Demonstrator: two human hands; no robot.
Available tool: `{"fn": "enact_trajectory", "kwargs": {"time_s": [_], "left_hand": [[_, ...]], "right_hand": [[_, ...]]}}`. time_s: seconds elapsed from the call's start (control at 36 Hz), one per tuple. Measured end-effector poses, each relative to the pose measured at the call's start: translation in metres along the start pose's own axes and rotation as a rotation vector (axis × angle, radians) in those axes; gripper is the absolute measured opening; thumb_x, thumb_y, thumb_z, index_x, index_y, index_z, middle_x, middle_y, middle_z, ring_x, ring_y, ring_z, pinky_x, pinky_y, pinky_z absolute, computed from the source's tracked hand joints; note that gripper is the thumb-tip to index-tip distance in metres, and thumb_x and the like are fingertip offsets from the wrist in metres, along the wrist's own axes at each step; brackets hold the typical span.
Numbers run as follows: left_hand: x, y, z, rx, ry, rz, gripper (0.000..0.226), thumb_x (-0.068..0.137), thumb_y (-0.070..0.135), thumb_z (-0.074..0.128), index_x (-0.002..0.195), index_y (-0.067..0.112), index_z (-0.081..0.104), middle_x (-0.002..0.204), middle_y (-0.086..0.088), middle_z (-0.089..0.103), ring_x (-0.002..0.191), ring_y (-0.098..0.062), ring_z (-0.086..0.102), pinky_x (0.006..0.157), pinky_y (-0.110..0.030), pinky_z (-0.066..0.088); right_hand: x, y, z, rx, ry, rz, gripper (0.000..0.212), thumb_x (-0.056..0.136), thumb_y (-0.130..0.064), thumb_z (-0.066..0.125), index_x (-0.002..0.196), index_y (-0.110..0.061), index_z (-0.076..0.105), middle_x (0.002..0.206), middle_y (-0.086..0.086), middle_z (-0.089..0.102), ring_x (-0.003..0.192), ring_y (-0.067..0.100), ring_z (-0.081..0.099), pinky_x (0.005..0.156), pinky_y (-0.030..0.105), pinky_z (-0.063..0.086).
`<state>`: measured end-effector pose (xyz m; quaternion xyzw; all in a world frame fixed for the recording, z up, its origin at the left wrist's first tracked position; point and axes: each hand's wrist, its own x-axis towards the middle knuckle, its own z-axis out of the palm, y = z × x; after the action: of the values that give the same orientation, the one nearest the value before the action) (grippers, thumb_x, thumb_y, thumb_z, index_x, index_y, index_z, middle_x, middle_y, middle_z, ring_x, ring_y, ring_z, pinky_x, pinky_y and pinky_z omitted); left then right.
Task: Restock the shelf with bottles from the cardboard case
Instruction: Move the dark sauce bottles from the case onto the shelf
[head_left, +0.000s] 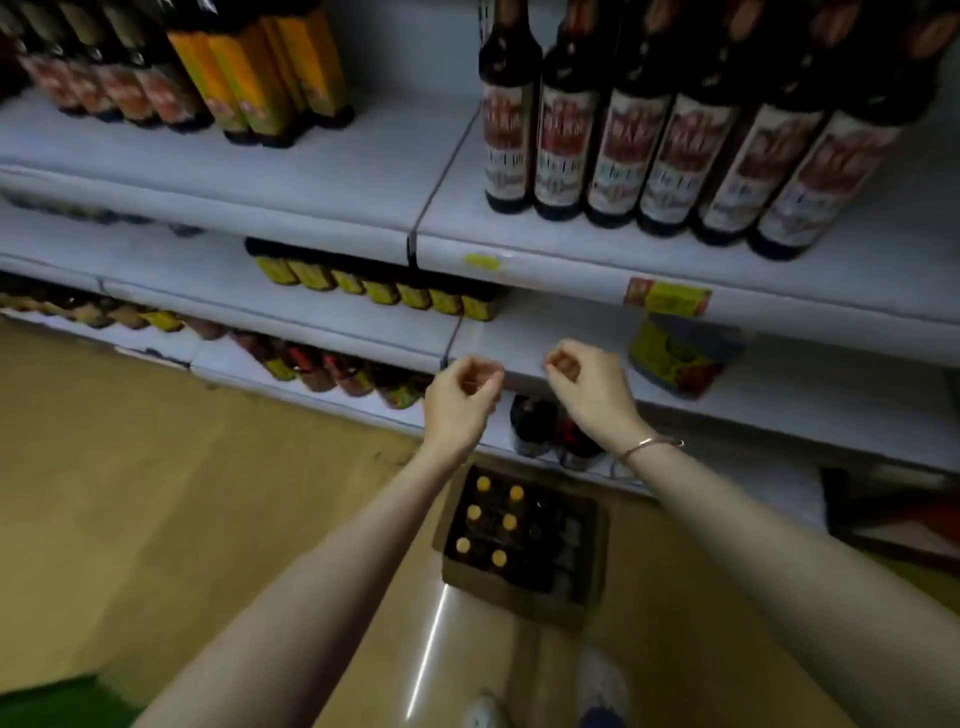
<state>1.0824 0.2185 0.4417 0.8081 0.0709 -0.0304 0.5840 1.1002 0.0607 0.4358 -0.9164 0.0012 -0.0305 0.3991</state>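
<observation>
Both arms reach forward over the floor toward the white shelving; the left hand (462, 397) hangs in front of the edge of the middle shelf (571, 332), its fingers curled loosely inward with nothing visible between them; the right hand (587, 384) sits just to its right at the same height, fingers likewise curled and holding nothing, though the blur leaves it unclear whether either fingertip touches the shelf edge; a thin metal bracelet (652, 446) circles the right wrist.

The cardboard case (524, 592) stands on the tan floor (182, 493) near the person, directly below and between the two forearms; six bottles with yellow caps (491, 514) fill its left side in two rows, and its right side looks dark, with contents too dim to make out.

On the lowest shelf, just behind the hands, two dark bottles with red labels (550, 431) stand close together; a yellow and green packet (680, 353) rests on the middle shelf to the right; on the top shelf at the far right a row of tall dark bottles with red and white labels (670, 145) stands side by side; orange-labelled bottles (260, 67) stand at the far left.
</observation>
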Motion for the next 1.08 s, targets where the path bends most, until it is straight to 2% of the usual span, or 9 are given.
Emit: {"fn": "enact_trajectory", "kwargs": {"time_s": [0.08, 0.17, 0.22, 0.36, 0.53, 0.61, 0.69, 0.92, 1.08], "left_hand": [[-0.002, -0.065, 0.024, 0.011, -0.041, -0.081, 0.006, 0.090, 0.014, 0.062, 0.093, 0.009, 0.065, 0.080, -0.001, 0.063, 0.082, -0.023, 0.064, 0.077, -0.040, 0.055], [-0.010, -0.133, 0.045, 0.003, -0.058, -0.157, 0.004, 0.088, 0.008, 0.063, 0.091, 0.010, 0.064, 0.074, 0.004, 0.059, 0.070, -0.010, 0.058, 0.070, -0.024, 0.050], [-0.013, -0.189, 0.064, -0.006, -0.058, -0.209, 0.010, 0.087, 0.004, 0.062, 0.087, 0.015, 0.062, 0.071, 0.004, 0.056, 0.066, -0.009, 0.054, 0.065, -0.018, 0.046], [-0.018, -0.284, 0.093, -0.002, -0.057, -0.290, 0.011, 0.088, 0.006, 0.062, 0.090, 0.016, 0.064, 0.072, 0.004, 0.057, 0.068, -0.013, 0.055, 0.067, -0.034, 0.047], [-0.012, -0.372, 0.134, -0.070, -0.024, -0.341, 0.012, 0.089, 0.001, 0.060, 0.096, 0.010, 0.061, 0.082, -0.007, 0.058, 0.077, -0.014, 0.056, 0.074, -0.029, 0.047], [-0.008, -0.406, 0.148, -0.079, -0.009, -0.346, 0.015, 0.089, 0.000, 0.059, 0.098, 0.012, 0.061, 0.077, -0.004, 0.056, 0.071, -0.007, 0.055, 0.067, -0.014, 0.046], [-0.006, -0.427, 0.155, -0.104, -0.003, -0.343, 0.018, 0.089, 0.000, 0.058, 0.102, 0.012, 0.060, 0.078, -0.001, 0.056, 0.073, -0.004, 0.055, 0.067, -0.011, 0.047], [-0.003, -0.461, 0.166, -0.065, -0.009, -0.311, 0.023, 0.089, -0.002, 0.056, 0.108, 0.010, 0.059, 0.088, -0.008, 0.061, 0.080, -0.013, 0.058, 0.070, -0.016, 0.048], [0.001, -0.466, 0.171, -0.082, -0.014, -0.306, 0.024, 0.089, -0.002, 0.056, 0.107, 0.013, 0.058, 0.087, 0.000, 0.060, 0.076, -0.004, 0.057, 0.067, -0.015, 0.048]], "right_hand": [[-0.016, 0.059, 0.038, 0.019, -0.051, 0.097, 0.011, 0.086, -0.012, 0.062, 0.078, -0.019, 0.062, 0.067, -0.001, 0.061, 0.068, 0.017, 0.060, 0.062, 0.026, 0.044], [-0.034, 0.119, 0.078, -0.010, -0.133, 0.172, 0.013, 0.087, -0.013, 0.061, 0.078, -0.021, 0.060, 0.068, -0.004, 0.063, 0.065, 0.008, 0.059, 0.057, 0.020, 0.045], [-0.045, 0.167, 0.113, -0.061, -0.176, 0.220, 0.008, 0.087, -0.012, 0.061, 0.080, -0.015, 0.064, 0.071, 0.001, 0.065, 0.066, 0.011, 0.060, 0.061, 0.026, 0.050], [-0.060, 0.245, 0.176, -0.141, -0.272, 0.259, 0.002, 0.085, -0.010, 0.063, 0.085, -0.010, 0.064, 0.083, 0.007, 0.065, 0.075, 0.023, 0.061, 0.069, 0.040, 0.053], [-0.054, 0.328, 0.246, -0.283, -0.411, 0.173, 0.029, 0.083, -0.009, 0.065, 0.110, -0.016, 0.061, 0.114, 0.007, 0.057, 0.095, 0.027, 0.061, 0.080, 0.040, 0.053], [-0.044, 0.356, 0.272, -0.361, -0.506, 0.080, 0.044, 0.081, -0.002, 0.063, 0.122, -0.016, 0.057, 0.126, 0.008, 0.053, 0.110, 0.029, 0.055, 0.087, 0.038, 0.050], [-0.036, 0.372, 0.291, -0.461, -0.647, -0.022, 0.050, 0.083, 0.000, 0.055, 0.130, -0.017, 0.053, 0.132, 0.009, 0.048, 0.116, 0.032, 0.051, 0.089, 0.042, 0.048], [-0.034, 0.389, 0.324, -0.697, -0.776, -0.109, 0.037, 0.093, -0.002, 0.040, 0.128, -0.012, 0.047, 0.125, 0.019, 0.037, 0.090, 0.038, 0.057, 0.078, 0.041, 0.049], [-0.033, 0.396, 0.331, -0.887, -0.800, -0.284, 0.040, 0.095, -0.004, 0.036, 0.135, -0.009, 0.036, 0.126, 0.020, 0.037, 0.096, 0.035, 0.055, 0.075, 0.038, 0.043]]}}
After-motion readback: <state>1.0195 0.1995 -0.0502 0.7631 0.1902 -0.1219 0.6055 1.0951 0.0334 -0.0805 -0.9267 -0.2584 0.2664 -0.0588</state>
